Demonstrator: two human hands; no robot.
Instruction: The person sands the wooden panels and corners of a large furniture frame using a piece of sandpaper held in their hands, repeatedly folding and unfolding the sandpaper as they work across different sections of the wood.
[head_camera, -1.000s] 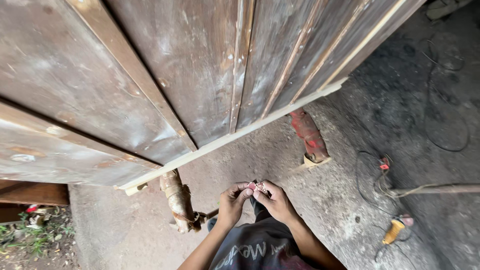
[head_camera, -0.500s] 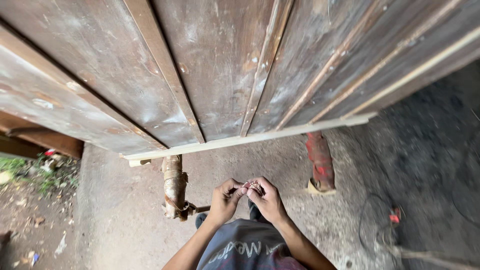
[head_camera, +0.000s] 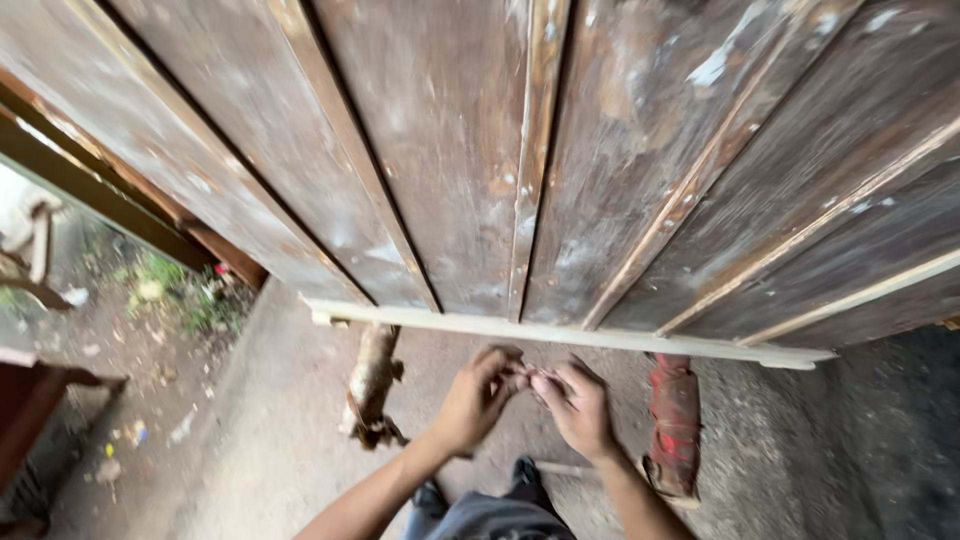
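Note:
My left hand (head_camera: 478, 398) and my right hand (head_camera: 578, 404) meet fingertip to fingertip just below the edge of a large weathered panel of wooden planks (head_camera: 520, 160). Something small is pinched between the fingers, too tiny and blurred to name. A pale wooden strip (head_camera: 560, 333) runs along the panel's near edge, right above both hands. Under the panel, a rusty brown support leg (head_camera: 372, 385) stands to the left of my left hand and a red one (head_camera: 673, 420) to the right of my right hand.
Bare concrete floor (head_camera: 270, 460) lies under the panel. Grass and litter (head_camera: 175, 290) show at the left, with a dark wooden piece (head_camera: 30, 410) at the left edge. My shoes (head_camera: 525, 470) are below the hands.
The view has swung left and closer to the panel. My hands stay joined at the fingertips and have risen nearer the pale strip. The tools on the right floor have left the view.

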